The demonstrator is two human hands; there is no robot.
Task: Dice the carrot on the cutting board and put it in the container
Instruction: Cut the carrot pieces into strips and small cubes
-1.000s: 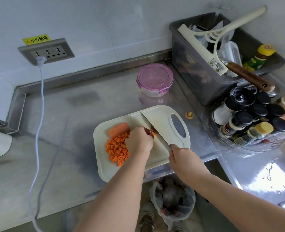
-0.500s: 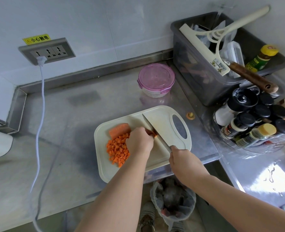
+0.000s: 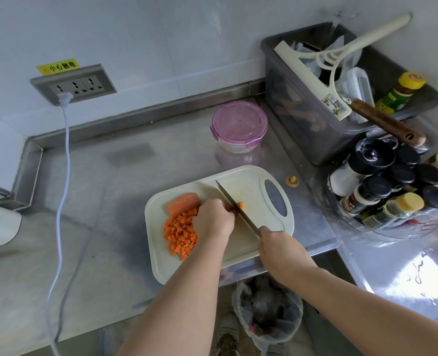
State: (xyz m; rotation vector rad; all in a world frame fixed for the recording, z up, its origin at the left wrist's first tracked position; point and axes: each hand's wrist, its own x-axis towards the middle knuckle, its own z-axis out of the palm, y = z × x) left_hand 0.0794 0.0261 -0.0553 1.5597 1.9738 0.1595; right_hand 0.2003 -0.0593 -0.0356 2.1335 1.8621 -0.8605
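Observation:
A cream cutting board (image 3: 253, 181) lies near the counter's front edge. On its left part sit a pile of orange carrot dice (image 3: 180, 233) and a whole carrot chunk (image 3: 183, 204). My left hand (image 3: 214, 220) curls over carrot strips, mostly hidden under the fingers. My right hand (image 3: 279, 249) grips the handle of a knife (image 3: 234, 206), whose blade lies right beside my left fingers. One small cut piece (image 3: 241, 205) shows just right of the blade. A round container with a pink lid (image 3: 239, 124), closed, stands behind the board.
A grey bin (image 3: 302, 119) with a squeegee and bottles stands at the back right. Spice jars (image 3: 397, 186) crowd a tray right of the board. A white cable (image 3: 63, 176) hangs from the wall socket. A lined waste bin (image 3: 266, 309) sits below the counter edge. A carrot end (image 3: 292, 180) lies beside the board.
The knife blade has shifted slightly against my left fingers, and a small cut piece now shows to its right. The dice pile and the carrot chunk stay put.

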